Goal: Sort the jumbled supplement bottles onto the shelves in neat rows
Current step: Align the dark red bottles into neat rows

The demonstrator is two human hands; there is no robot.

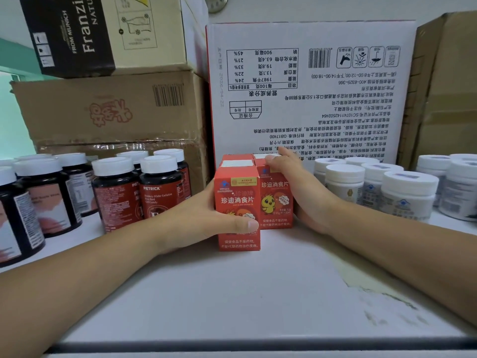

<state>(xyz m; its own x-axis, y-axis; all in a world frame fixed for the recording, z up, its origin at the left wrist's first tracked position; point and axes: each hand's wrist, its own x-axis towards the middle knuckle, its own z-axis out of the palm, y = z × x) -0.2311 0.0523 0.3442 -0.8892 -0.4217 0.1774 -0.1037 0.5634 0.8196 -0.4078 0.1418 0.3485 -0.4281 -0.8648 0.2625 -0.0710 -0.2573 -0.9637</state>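
Two red supplement boxes stand upright side by side on the white shelf (pixel 258 293). My left hand (pixel 206 220) grips the front red box (pixel 236 202), thumb across its face. My right hand (pixel 299 192) presses against the right side of the rear red box (pixel 275 200), thumb on its top. More red boxes seem to stand behind them, mostly hidden. Dark bottles with white caps (pixel 116 192) stand in rows at the left. White jars (pixel 402 195) stand in rows at the right.
A large white carton (pixel 322 99) with upside-down print stands right behind the red boxes. Brown cartons (pixel 116 112) are stacked at the back left, another brown carton (pixel 449 86) at the back right. The shelf's dark front edge (pixel 258 346) runs along the bottom.
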